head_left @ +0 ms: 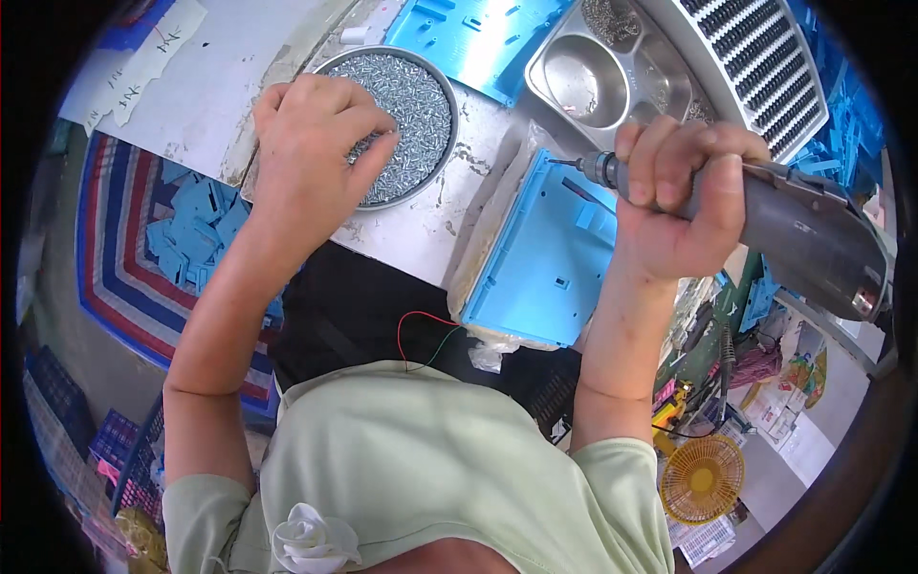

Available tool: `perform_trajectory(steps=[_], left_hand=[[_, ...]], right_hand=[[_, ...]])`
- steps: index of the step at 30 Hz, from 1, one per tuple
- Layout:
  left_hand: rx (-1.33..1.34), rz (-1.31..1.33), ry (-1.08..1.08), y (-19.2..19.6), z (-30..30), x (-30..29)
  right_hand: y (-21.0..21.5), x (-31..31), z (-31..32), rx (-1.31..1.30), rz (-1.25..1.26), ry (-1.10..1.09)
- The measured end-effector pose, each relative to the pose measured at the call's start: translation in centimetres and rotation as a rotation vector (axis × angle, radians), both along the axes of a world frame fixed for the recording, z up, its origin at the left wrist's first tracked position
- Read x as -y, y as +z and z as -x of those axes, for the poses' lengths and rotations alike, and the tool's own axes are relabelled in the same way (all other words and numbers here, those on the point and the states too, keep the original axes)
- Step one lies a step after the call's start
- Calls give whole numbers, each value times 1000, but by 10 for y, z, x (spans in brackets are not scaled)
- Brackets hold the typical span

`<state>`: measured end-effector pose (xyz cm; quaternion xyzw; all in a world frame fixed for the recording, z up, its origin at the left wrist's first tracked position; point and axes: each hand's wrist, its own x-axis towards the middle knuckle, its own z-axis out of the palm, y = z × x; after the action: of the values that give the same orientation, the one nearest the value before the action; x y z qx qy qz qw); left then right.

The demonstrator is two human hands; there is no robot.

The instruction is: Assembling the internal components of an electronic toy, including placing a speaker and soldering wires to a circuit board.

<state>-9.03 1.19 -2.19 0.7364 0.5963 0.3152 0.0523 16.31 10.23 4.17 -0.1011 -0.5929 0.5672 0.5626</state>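
Head view, looking down at a workbench. The left hand (320, 143) is resting over a round metal dish (421, 86) filled with small silver screws (411, 96), its fingers curling together and pinching into the heap near the dish's near rim; whether a screw is actually caught between the fingertips cannot be told. The right hand (679, 187) is wrapping closed around the grey body of an electric screwdriver (794, 230), which is lying nearly level, its bit (564, 164) pointing toward the person's left and meeting the far edge of a light blue plastic panel (550, 258). That panel is lying flat on a cushioned pad at the near edge of the white worktop (421, 225), just to the right of the screw dish and directly under the right hand. Beyond it, a second blue panel (478, 38) is lying farther back on the table, beside a compartmented steel tray (602, 72) holding more small metal parts. A white ribbed grille (755, 72) is lying at the upper right. On the floor to the left, loose blue plastic pieces (196, 230) are lying in a striped bag. A thin red and green wire (426, 335) is hanging below the panel, and a small yellow fan (703, 478) is standing at the lower right.
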Motion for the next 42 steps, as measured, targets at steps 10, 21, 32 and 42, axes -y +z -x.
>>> perform_trajectory(steps=[10, 21, 32, 42], left_hand=[[-108, 2, 17, -6, -5, -11], [-56, -97, -7, -5, -1, -8], [324, -65, -337, 18, -48, 22], [297, -80, -334, 18, -56, 34]], right_hand=[[1, 9, 10, 297, 38, -210], [11, 34, 3, 302, 72, -178], [48, 44, -2, 176, -44, 159], [48, 73, 6, 208, 6, 164]])
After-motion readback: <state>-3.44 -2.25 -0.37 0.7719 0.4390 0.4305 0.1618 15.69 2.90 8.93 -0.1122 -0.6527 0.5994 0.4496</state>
